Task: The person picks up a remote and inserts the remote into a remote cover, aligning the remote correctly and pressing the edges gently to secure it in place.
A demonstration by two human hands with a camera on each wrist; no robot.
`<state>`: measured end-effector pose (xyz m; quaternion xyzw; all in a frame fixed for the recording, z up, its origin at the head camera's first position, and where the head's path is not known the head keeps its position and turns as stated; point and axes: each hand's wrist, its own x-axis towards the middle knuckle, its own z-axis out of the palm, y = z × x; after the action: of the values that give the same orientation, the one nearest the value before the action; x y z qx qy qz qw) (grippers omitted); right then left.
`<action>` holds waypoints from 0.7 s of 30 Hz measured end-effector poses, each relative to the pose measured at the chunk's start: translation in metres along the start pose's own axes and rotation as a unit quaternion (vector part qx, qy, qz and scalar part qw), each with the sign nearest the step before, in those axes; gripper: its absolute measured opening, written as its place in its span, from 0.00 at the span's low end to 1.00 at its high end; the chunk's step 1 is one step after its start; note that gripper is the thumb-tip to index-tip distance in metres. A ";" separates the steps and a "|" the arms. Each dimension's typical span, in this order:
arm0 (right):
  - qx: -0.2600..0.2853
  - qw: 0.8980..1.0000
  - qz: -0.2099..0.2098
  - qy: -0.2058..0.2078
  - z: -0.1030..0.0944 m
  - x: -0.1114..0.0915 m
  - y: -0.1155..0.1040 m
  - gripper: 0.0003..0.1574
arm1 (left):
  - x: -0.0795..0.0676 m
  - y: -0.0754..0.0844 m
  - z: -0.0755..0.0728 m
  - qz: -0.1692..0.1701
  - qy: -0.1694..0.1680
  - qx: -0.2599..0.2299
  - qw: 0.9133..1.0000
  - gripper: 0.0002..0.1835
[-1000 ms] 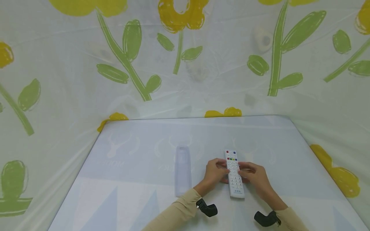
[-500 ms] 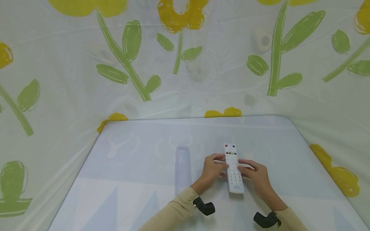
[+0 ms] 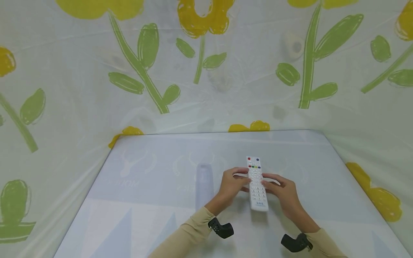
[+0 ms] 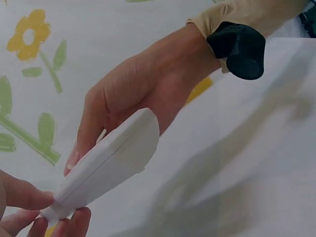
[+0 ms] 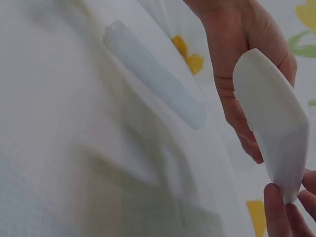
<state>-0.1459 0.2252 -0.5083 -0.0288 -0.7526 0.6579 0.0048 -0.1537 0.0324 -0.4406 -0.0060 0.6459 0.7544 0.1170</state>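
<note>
Both hands hold a white remote control [image 3: 257,190] by its long sides, its buttons facing up. My left hand [image 3: 230,185] grips the left edge and my right hand [image 3: 284,191] the right edge. A gap and shadow in the wrist views show it raised over the table. In the left wrist view, the remote control [image 4: 106,163] shows its plain side and underside. My right hand [image 4: 143,89] is behind it there. From the right wrist, the remote control [image 5: 271,118] appears tilted, with my left hand [image 5: 252,44] beyond.
A clear, long remote cover [image 3: 204,184] lies on the white table [image 3: 155,168], left of the hands. My left forearm hides its near end. A flower-printed curtain [image 3: 245,79] hangs behind the table. Black cameras [image 3: 221,228] sit on both wrists.
The remote control has risen and moved away from me and slightly left, carried by both hands. My left forearm has shifted left over the clear cover's near end.
</note>
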 end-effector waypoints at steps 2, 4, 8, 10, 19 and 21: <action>-0.006 1.000 -0.010 -0.005 0.002 0.001 -0.002 0.31 | -0.001 0.002 -0.003 0.000 0.001 -0.002 1.000 0.16; -0.007 1.000 -0.016 -0.005 0.005 0.001 -0.007 0.30 | -0.001 0.004 -0.006 -0.001 0.001 -0.004 1.000 0.16; -0.011 1.000 -0.023 -0.015 0.014 -0.004 -0.031 0.28 | -0.004 0.011 -0.012 0.000 0.000 -0.008 1.000 0.17; -0.010 0.999 -0.027 -0.023 0.020 -0.009 -0.047 0.27 | -0.006 0.015 -0.016 0.002 -0.001 -0.005 1.000 0.16; 0.017 0.998 -0.014 -0.050 0.040 -0.017 -0.083 0.27 | -0.010 0.031 -0.037 0.005 -0.021 -0.002 1.000 0.17; 0.020 0.998 -0.013 -0.051 0.043 -0.016 -0.083 0.27 | -0.013 0.036 -0.040 0.005 -0.024 -0.007 1.000 0.17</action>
<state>-0.1346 0.1705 -0.4312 0.0146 -0.7387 0.6734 -0.0243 -0.1536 -0.0141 -0.4102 0.0146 0.6373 0.7597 0.1289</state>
